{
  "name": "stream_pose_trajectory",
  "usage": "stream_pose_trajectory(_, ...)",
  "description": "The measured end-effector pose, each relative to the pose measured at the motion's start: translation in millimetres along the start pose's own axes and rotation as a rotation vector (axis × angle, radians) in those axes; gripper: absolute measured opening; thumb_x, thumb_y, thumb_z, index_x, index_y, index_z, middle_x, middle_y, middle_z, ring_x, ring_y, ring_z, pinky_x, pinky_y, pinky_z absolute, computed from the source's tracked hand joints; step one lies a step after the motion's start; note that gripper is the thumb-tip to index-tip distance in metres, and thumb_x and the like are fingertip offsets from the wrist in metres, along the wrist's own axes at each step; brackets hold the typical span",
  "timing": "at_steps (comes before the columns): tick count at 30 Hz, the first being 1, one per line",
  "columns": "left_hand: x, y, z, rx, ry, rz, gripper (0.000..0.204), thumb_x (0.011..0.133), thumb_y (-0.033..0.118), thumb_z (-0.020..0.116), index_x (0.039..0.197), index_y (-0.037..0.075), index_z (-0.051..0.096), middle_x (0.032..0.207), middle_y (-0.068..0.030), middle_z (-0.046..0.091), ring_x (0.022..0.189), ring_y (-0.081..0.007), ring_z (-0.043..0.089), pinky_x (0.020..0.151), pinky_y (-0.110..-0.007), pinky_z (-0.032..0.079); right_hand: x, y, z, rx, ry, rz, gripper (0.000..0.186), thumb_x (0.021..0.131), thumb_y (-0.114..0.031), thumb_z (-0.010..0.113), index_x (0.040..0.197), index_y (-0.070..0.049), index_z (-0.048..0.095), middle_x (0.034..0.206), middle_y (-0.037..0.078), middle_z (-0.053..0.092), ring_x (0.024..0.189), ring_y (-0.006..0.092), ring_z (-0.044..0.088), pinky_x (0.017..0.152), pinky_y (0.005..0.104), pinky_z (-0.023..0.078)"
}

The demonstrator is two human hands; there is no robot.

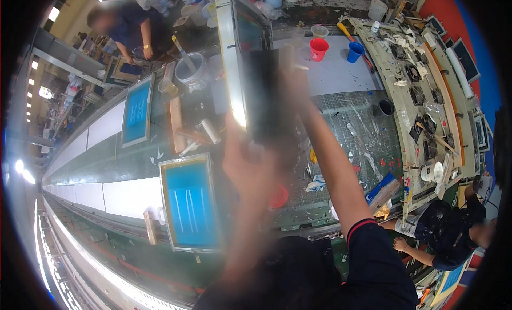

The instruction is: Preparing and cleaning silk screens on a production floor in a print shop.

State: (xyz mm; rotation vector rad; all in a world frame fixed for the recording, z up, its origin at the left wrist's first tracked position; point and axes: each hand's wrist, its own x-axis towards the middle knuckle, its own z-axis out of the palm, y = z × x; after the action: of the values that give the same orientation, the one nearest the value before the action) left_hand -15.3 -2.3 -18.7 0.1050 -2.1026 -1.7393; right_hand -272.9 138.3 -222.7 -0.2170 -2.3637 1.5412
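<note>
A screen-printing frame [231, 59] with a pale metal edge stands tilted up in front of me. My left hand [248, 163] is closed at its lower end, partly blurred. My right hand [293, 78] is raised on the frame's right side, beside a dark blurred panel [264, 91]; haze smears its fingers, so I cannot make out its grip. Left of my left arm lies another framed screen [189, 203], blue with thin pale lines. A white roll-like piece [210, 131] and a wooden strip [176, 123] lie near the frame's lower end.
Farther left along the long table lie another blue screen [137, 113] and white sheets [106, 129]. A bucket [191, 70], a red cup [318, 49] and a blue cup [355, 52] stand beyond. A cluttered side bench [421, 97] runs at right. Two other people work nearby.
</note>
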Motion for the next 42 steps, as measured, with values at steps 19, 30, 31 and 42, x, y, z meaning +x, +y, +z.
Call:
stream_pose_trajectory(19, 4, 2, -12, 0.020, -0.013, -0.057, 0.098, 0.059, -0.008, 0.054, 0.154, -0.001, 0.027, 0.131, -0.0100, 0.053, 0.104, -0.0149, 0.055, 0.089, -0.023, 0.044, 1, -156, -80, 0.681, -0.504, -0.051, 0.044, 0.078, -0.011, 0.073, 0.121, -0.005, 0.062, 0.103, 0.004, 0.066, 0.097, 0.0140, 0.061, 0.091, 0.0295, 0.045)
stream_pose_trajectory(30, 12, -24, -36, -0.097, -0.020, -0.136, 0.100, 0.057, -0.008, 0.051, 0.153, -0.002, 0.028, 0.136, -0.0116, 0.048, 0.112, -0.0166, 0.052, 0.092, -0.024, 0.043, -65, -147, -69, 0.345, -0.537, -0.518, 0.034, 0.066, 0.012, 0.056, 0.096, -0.001, 0.063, 0.092, 0.009, 0.060, 0.094, 0.0224, 0.059, 0.085, 0.0307, 0.044)
stream_pose_trajectory(31, 16, -34, -33, -0.091, 0.003, 0.014, 0.100, 0.056, -0.009, 0.051, 0.153, -0.002, 0.028, 0.138, -0.0123, 0.048, 0.111, -0.0166, 0.053, 0.087, -0.023, 0.045, -66, -126, -63, 0.178, -0.465, -0.765, 0.031, 0.066, 0.011, 0.057, 0.094, -0.001, 0.064, 0.091, 0.009, 0.061, 0.092, 0.0238, 0.061, 0.082, 0.0313, 0.045)
stream_pose_trajectory(42, 20, -46, -31, -0.274, 0.037, 0.127, 0.100, 0.076, 0.028, 0.080, 0.150, -0.011, 0.023, 0.148, -0.0194, 0.042, 0.138, -0.0264, 0.039, 0.115, -0.039, 0.028, -187, -25, -60, 0.161, -0.512, -0.439, 0.024, 0.071, -0.015, 0.072, 0.094, -0.010, 0.067, 0.095, 0.006, 0.063, 0.101, 0.0289, 0.057, 0.093, 0.0395, 0.037)
